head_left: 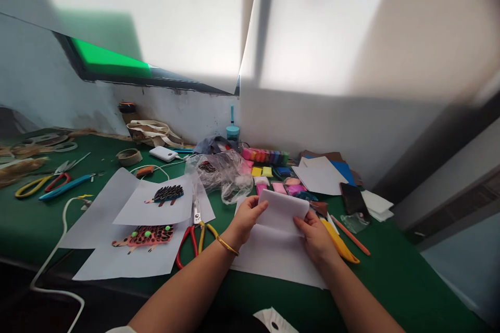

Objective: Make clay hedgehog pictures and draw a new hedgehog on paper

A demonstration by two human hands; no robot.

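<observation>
Both hands hold one white sheet of paper (283, 212) by its sides, a little above the table. My left hand (249, 218) pinches its left edge, thumb on top; a gold bangle (227, 246) is on that wrist. The right edge is gripped by my right hand (312, 231), with the thumb on the near face. The sheet looks bent or folded across, and its far edge curls up. Beneath it lies more white paper (273, 257). Left of my left hand are scissors (189, 244) with red and yellow handles.
At left, white sheets carry a dark hedgehog figure (169, 195) and a pink one (150, 235). Behind my hands are a plastic bag (219, 169) and colourful clay packs (265, 156). A yellow tool (339, 242), an orange stick (351, 235) and a black phone (353, 200) lie at right.
</observation>
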